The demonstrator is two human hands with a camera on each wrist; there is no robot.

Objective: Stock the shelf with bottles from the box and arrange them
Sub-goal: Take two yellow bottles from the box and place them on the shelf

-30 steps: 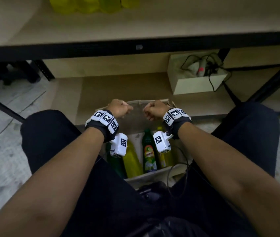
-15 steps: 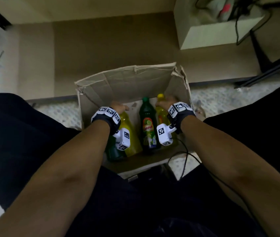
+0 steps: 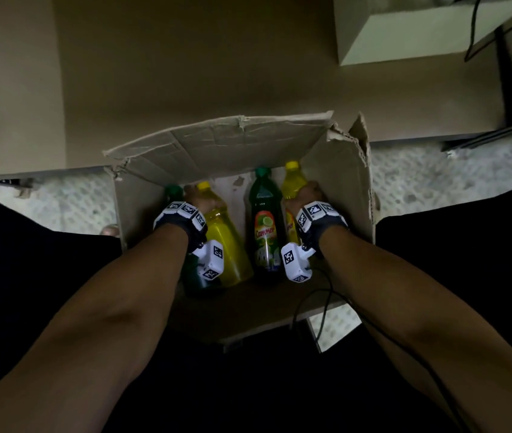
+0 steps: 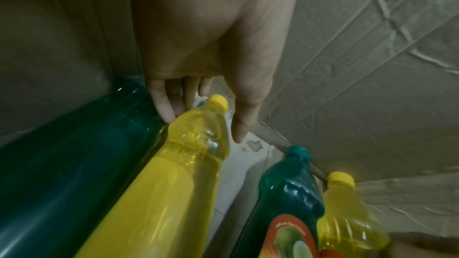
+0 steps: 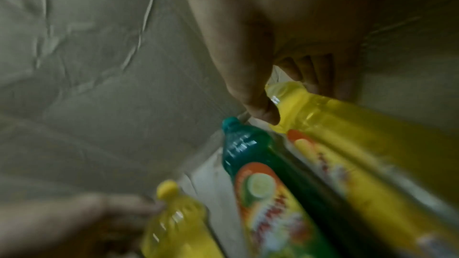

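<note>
An open cardboard box [image 3: 233, 145] on the floor holds several bottles lying side by side. My left hand [image 3: 197, 196] reaches over the left yellow bottle [image 4: 174, 174]. Its straight fingers [image 4: 166, 109] lie between that bottle's neck and a plain green bottle [image 4: 74, 154]; the thumb [image 4: 242, 125] hangs at the other side, apart from it. My right hand [image 3: 306, 192] grips the neck of the right yellow bottle [image 5: 347, 125], thumb [image 5: 261, 109] on its shoulder and fingers curled behind. A labelled green bottle [image 3: 265, 220] lies between the two yellow ones.
The low shelf board [image 3: 186, 73] lies just beyond the box. A white box with cables [image 3: 404, 35] stands on it at the back right, near a black frame bar [image 3: 498, 132]. My dark-clad legs flank the box. A cable [image 3: 320, 307] trails from my right wrist.
Both hands have left the box's top flap and gone down inside, each to a yellow bottle. The view has tipped down from the shelf to the box.
</note>
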